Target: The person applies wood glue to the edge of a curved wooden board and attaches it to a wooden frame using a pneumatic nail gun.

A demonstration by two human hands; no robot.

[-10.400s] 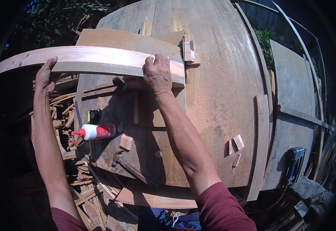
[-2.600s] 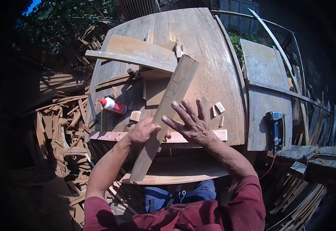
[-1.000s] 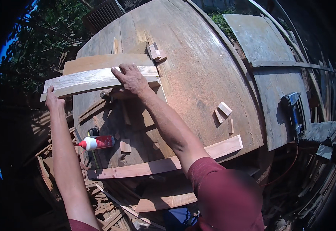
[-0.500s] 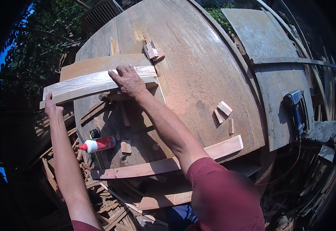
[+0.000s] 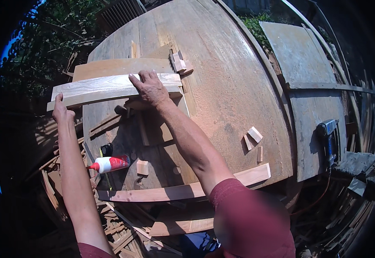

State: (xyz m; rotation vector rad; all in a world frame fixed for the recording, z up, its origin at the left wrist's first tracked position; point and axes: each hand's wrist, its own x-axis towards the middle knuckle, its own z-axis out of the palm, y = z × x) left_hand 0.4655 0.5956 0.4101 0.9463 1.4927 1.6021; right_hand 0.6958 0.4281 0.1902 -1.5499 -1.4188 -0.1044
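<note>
My left hand [image 5: 62, 109] grips the left end of a pale grained board [image 5: 96, 86], which lies crosswise with a second strip along its near edge. My right hand [image 5: 152, 89] grips this board toward its right end, fingers bent over the top. Behind it is a tan panel [image 5: 114, 66], with some supporting pieces partly hidden under my arm and in shadow. Below lie a white-and-red glue bottle [image 5: 112, 164], a black tape measure [image 5: 106, 149] and a small wood block [image 5: 142, 167]. A pinkish board [image 5: 176, 191] lies along the bench's front edge.
The sawdust-covered bench [image 5: 235, 86] holds offcuts at the right [image 5: 254, 134] and behind the panel [image 5: 182, 62]. A blue tool [image 5: 329, 135] with a hose rests on the side panel [image 5: 312, 103]. Scrap wood piles lie left and below.
Since 2.6 seconds ago the board has swung from diagonal to crosswise at the tan panel, with both hands now on it. In the last second both hands have barely moved.
</note>
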